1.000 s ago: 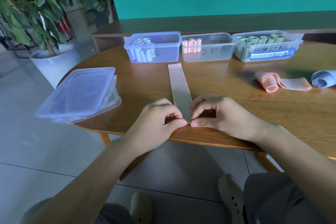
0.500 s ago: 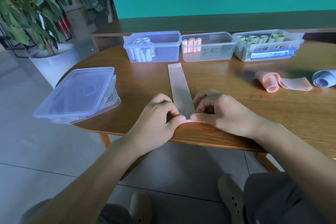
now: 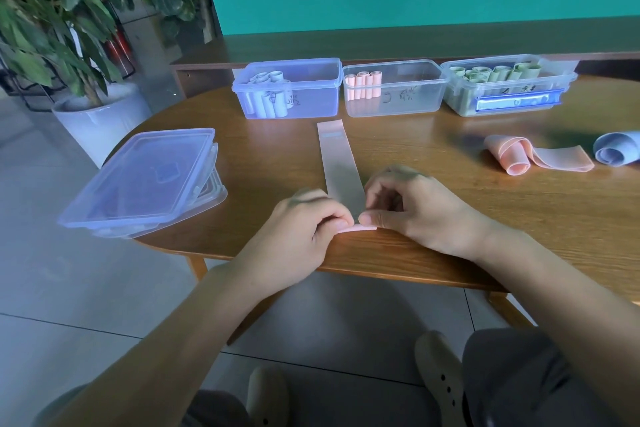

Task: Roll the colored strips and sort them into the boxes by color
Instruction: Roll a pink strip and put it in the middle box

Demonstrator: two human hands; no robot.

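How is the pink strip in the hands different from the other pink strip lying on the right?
The pink strip in the hands lies flat and straight, pointing toward the boxes; the loose pink strip is coiled at one end with a tail trailing right. The left hand and right hand pinch the first strip's near end; nothing touches the loose one. Both are pink and lie on the wooden table.

Soft, dim daylight, bluish. Table (image 3: 450,218) top shines a bit. Dark soft shadow behind pink loose strip (image 3: 533,158). Hands slightly blurry. Edges bend outward, wide lens. Plant (image 3: 52,10) dark, fuzzy in corner.
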